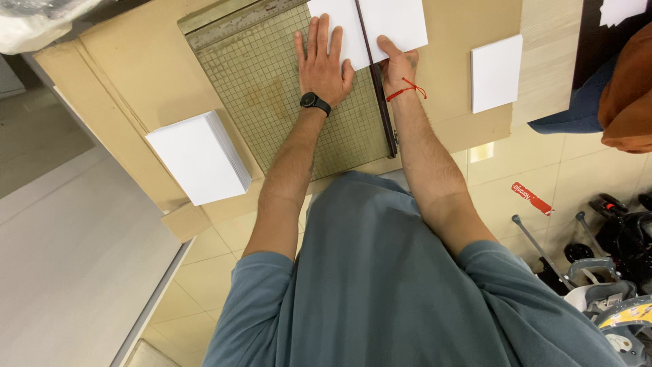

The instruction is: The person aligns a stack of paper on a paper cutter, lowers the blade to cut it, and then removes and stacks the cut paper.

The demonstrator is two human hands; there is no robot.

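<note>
White paper sheet point(370, 24) flat under left hand point(322, 64), across cutter blade arm point(378, 88).

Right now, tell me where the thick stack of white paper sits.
In the head view, the thick stack of white paper lies on the cardboard-covered table, left of the paper cutter and the left hand.

A tan table point(122, 61) fills the upper part of the frame. Below it lies a floor point(224, 231) of pale cream tiles, evenly lit. At lower left a grey-white slab point(68, 272) runs along the tiles. A small red label point(531, 198) sits on the floor at right, near black and grey wheeled gear point(611, 258) in the lower right corner.
</note>
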